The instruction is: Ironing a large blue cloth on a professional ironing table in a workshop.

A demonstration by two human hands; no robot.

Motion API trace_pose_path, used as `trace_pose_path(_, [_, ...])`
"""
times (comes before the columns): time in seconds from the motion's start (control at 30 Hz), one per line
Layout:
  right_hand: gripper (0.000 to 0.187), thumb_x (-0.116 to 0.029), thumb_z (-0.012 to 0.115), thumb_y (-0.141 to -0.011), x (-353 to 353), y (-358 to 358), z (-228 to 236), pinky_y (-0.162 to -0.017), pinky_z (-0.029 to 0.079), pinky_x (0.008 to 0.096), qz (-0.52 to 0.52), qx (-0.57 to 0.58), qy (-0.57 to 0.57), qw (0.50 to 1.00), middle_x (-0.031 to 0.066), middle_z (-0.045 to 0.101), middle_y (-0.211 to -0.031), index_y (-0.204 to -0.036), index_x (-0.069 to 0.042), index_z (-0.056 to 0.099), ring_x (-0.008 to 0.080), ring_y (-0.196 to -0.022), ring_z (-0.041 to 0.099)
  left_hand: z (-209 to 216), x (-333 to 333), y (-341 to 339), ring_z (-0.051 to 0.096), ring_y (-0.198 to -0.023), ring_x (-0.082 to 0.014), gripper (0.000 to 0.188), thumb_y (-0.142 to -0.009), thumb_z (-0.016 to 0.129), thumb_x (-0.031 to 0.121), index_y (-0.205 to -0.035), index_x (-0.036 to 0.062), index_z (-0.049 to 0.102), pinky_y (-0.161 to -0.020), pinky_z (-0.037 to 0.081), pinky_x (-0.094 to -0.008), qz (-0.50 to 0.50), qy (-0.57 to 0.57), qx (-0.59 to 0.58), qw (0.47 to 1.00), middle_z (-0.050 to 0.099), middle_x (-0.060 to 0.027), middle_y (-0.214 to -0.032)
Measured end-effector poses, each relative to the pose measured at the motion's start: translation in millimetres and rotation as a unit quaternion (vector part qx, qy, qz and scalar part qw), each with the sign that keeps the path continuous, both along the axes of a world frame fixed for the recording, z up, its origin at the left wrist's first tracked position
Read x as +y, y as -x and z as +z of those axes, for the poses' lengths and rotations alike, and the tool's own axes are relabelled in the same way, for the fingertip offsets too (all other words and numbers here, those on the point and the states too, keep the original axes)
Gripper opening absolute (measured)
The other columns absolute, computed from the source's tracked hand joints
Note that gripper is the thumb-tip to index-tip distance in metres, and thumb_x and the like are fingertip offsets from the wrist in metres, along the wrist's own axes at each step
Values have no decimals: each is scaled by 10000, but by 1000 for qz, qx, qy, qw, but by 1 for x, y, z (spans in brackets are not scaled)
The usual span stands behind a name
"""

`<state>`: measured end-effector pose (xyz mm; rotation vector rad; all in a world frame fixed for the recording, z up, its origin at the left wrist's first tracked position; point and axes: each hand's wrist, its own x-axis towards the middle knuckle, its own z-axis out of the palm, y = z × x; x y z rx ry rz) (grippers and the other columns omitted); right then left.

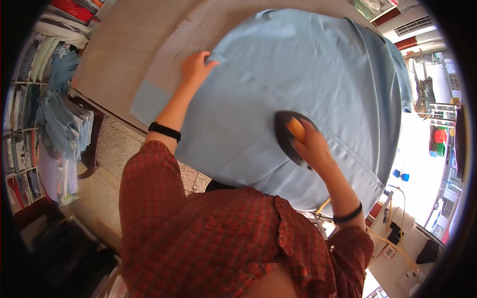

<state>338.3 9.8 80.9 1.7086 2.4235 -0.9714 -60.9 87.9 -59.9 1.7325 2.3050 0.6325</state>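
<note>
Right hand [314, 145] gripped the orange handle of a dark iron [289, 133], sole flat on the light blue garment [308, 69], long axis pointing up-left. Left hand [195, 67] lay farther out, fingers flat, pinning the fabric's left edge on the table [124, 54], well apart from the iron.

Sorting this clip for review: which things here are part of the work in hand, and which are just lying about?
In use: light blue garment, iron gripped by the right hand, left hand pressing the cloth flat, ironing table.
Lying about: folded clothes on shelves, second iron.
</note>
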Motion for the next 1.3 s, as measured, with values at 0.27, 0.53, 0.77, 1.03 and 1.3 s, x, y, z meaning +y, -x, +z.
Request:
trace_pose_path(0.27, [571, -246, 641, -814, 17, 49, -57, -690, 517, 449, 38, -70, -106, 991, 162, 669, -817, -1288, 19, 462, 348, -806, 658, 9, 32, 21, 604, -914, -198, 430, -771, 763, 317, -1066, 73, 568, -776, 477, -326, -51, 82, -235, 967, 648, -89, -996])
trace_pose_path(0.53, [454, -280, 642, -819, 54, 104, -50, -653, 520, 437, 31, -62, -10, 998, 158, 668, -785, -1141, 15, 518, 338, -742, 655, -27, 56, 50, 606, -858, -123, 189, -872, 668, 180, -1016, 58, 653, -760, 476, -275, -11, 75, -411, 908, 676, -55, -910])
trace_pose_path(0.77, [405, -239, 648, -819, 86, 162, -52, -647, 520, 435, 90, -63, -47, 993, 167, 666, -782, -1062, 50, 502, 336, -728, 658, -21, 59, 36, 579, -785, -108, 178, -893, 643, 194, -1024, 76, 666, -726, 471, -273, 4, 9, -353, 936, 657, 3, -859])
trace_pose_path(1.03, [369, -227, 628, -838, 74, 164, -56, -687, 532, 439, 42, -61, -23, 997, 163, 668, -799, -1063, 37, 501, 341, -768, 666, -24, 49, 40, 630, -775, -140, 243, -856, 652, 258, -1033, 91, 666, -710, 499, -317, -51, 112, -350, 928, 685, -31, -860])
trace_pose_path(1.3, [264, -257, 589, -844, 128, 235, -58, -738, 542, 414, 44, -57, -45, 996, 168, 692, -959, -920, -12, 652, 327, -859, 679, -15, 20, 17, 557, -1151, -281, 377, -869, 617, 150, -1233, 62, 571, -961, 443, -397, -40, -213, -5, 976, 610, -119, -1226])
